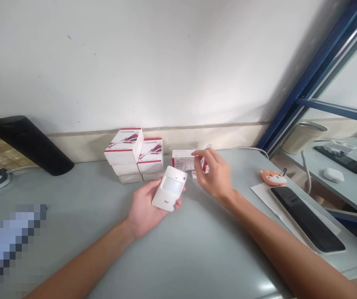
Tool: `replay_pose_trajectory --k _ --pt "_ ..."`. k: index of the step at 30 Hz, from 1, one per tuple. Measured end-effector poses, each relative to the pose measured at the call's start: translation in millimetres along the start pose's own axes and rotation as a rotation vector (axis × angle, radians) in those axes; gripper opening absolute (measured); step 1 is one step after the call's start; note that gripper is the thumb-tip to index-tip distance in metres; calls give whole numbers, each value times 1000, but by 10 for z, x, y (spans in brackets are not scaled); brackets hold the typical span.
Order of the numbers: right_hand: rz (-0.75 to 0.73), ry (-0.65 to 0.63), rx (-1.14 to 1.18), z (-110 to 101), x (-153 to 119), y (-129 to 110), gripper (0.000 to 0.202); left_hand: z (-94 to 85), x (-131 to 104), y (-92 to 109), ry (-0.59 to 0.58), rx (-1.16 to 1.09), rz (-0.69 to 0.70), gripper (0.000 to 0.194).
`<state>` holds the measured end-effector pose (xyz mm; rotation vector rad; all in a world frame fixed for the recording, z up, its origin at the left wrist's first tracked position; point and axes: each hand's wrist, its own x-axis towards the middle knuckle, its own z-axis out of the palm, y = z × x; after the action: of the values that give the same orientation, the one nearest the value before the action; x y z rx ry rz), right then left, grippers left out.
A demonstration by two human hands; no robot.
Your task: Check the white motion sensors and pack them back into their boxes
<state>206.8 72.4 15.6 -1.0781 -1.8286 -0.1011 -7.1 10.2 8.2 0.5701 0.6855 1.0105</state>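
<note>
A white device (169, 189) with a pale window and a small red logo rests in my left hand (145, 207), whose fingers wrap round it. To its right, my right hand (214, 172) is at the right end of a white and red box (181, 160) lying near the wall. Thumb and index finger are curved there, and whether they grip the box cannot be made out. Part of the box is hidden behind this hand. White boxes with red print stand behind my left hand, in a taller stack (124, 155) and a lower one (151, 158).
On the left are a black cylinder (31, 143) and a pixelated object (10, 245). At the right lie an orange animal-faced case (273, 177), white paper (267, 199) and a long black-topped device (306, 220). A blue-framed mirror (331, 104) stands beyond them.
</note>
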Motion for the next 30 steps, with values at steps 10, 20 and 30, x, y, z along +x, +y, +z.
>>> replay_pose_trajectory --k 10,20,30 --pt "2 -37 -147 -76 115 406 33 -29 -59 -46 -93 119 -10 42" --pt "-136 -211 -179 -6 66 355 32 20 -72 -30 -75 117 -14 40" --pt "182 -627 43 323 871 188 65 -9 -72 -18 -94 118 -50 39"
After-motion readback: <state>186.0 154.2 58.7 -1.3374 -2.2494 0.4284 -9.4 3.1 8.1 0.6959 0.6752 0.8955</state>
